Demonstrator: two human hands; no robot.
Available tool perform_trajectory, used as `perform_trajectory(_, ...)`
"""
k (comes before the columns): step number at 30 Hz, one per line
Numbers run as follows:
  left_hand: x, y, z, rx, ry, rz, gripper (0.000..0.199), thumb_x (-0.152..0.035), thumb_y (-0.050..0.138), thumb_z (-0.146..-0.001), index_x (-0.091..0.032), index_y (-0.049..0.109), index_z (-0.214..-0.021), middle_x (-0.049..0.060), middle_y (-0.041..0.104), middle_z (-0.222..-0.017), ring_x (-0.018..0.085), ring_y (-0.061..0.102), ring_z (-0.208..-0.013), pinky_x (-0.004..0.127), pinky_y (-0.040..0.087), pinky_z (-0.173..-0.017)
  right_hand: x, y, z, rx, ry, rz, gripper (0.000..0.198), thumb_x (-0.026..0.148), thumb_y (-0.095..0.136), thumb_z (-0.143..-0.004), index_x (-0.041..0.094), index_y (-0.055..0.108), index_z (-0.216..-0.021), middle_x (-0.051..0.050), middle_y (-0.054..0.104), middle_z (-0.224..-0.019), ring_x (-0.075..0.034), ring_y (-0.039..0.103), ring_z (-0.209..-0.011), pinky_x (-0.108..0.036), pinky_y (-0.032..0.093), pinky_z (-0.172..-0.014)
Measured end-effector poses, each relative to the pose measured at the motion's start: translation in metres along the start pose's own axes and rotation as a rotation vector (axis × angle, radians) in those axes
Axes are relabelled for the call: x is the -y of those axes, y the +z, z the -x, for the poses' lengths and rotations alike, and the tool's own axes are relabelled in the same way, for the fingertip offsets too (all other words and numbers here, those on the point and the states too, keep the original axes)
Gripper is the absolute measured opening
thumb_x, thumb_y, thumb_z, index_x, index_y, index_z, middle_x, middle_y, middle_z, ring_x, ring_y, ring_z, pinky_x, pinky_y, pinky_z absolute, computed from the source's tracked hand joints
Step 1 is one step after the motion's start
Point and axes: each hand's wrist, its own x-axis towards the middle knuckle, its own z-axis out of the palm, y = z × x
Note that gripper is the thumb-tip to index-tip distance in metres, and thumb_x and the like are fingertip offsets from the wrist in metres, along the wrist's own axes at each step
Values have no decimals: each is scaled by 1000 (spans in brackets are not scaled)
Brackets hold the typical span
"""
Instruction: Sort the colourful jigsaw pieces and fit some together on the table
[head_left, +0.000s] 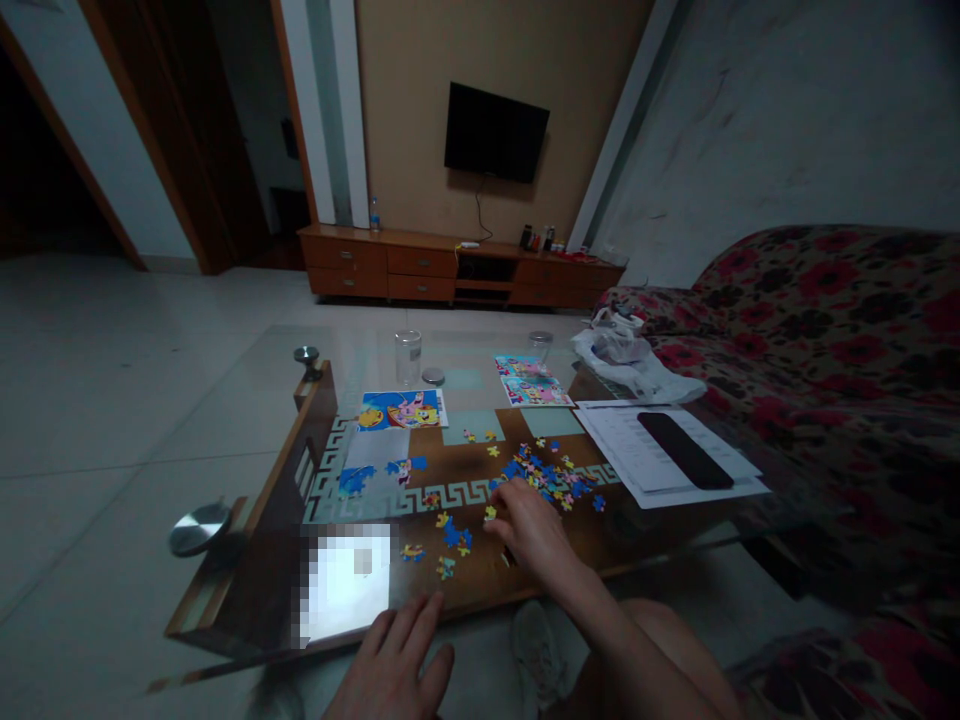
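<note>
Right hand (534, 528) bent over a yellow jigsaw piece (490, 512)

The piece is on the desk (480, 572), at that hand's nine o'clock, between thumb and forefinger; whether they grip it I cannot tell, and its long axis is too small to judge. The jigsaw pile (551, 480) lies at one o'clock. A joined blue cluster (454, 533), at nine, slants from ten towards four. The left hand (394, 668), at eight, is relaxed and released. Print on the papers (622, 450) is too small to read.
</note>
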Motion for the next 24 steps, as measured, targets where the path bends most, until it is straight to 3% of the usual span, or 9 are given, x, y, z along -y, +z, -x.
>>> perform_trajectory(7, 4, 18, 5, -149, 11, 51, 35, -30, 77, -73, -18, 69, -105, 21, 60, -128, 38, 64, -108, 49, 59, -78, 0, 1, -4, 4, -15, -56, 12, 9, 68, -77, 16, 60, -84, -7, 64, -96, -21, 59, -91, -28, 40, -77)
perform_trajectory(12, 1, 20, 5, -153, 9, 9, 23, -25, 68, -82, -18, 69, -104, 19, 61, -129, 35, 63, -110, 46, 58, -80, -3, 4, -8, 12, -15, -91, 17, 7, 67, -74, 18, 57, -82, -4, 64, -90, -18, 58, -82, -26, 38, -71)
perform_trajectory(17, -3, 24, 4, -153, -33, 14, 23, -28, 73, -79, -17, 69, -98, 19, 60, -130, 35, 62, -111, 47, 57, -83, -3, 3, -12, 37, -17, -171, 16, 4, 64, -72, 18, 58, -78, -2, 65, -80, -17, 58, -74, -24, 37, -65)
perform_trajectory(24, -4, 25, 4, -189, -74, 93, 16, -24, 68, -83, -18, 71, -98, 16, 60, -130, 33, 62, -113, 46, 56, -86, 16, 6, -31, 21, -175, -308, 12, 8, 59, -78, 18, 66, -75, -2, 68, -78, -17, 62, -76, -25, 41, -69)
